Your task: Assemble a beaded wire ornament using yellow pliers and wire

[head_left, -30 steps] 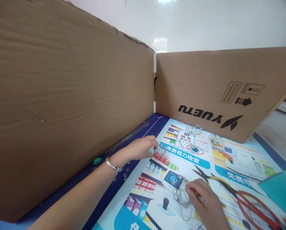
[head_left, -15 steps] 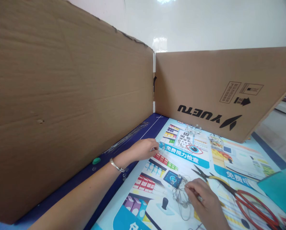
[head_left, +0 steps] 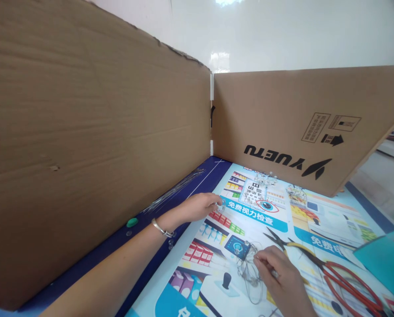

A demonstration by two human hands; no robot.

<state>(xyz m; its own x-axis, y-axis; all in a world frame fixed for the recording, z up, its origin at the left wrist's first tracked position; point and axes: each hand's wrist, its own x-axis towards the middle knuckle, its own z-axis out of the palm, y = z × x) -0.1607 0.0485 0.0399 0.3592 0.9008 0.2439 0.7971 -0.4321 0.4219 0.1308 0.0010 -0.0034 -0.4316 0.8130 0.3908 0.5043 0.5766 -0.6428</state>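
Observation:
My left hand, with a silver bangle on its wrist, reaches over the printed sheet; its fingertips are closed at small clear beads near the blue strip. Lower right, my right hand pinches the thin wire of a loose tangle with clear beads. The wire loops spread left of the fingers over the print. More clear beaded pieces lie at the back of the sheet, one cluster near the cardboard and another to its right.
Pliers with yellow grips and red-handled pliers lie right of my right hand. Cardboard walls stand left and behind. Thin wires and a green piece lie along the left wall. A teal item is far right.
My left hand has shifted slightly right, onto the small clear beads. My right hand stays at the wire tangle, nearly unmoved.

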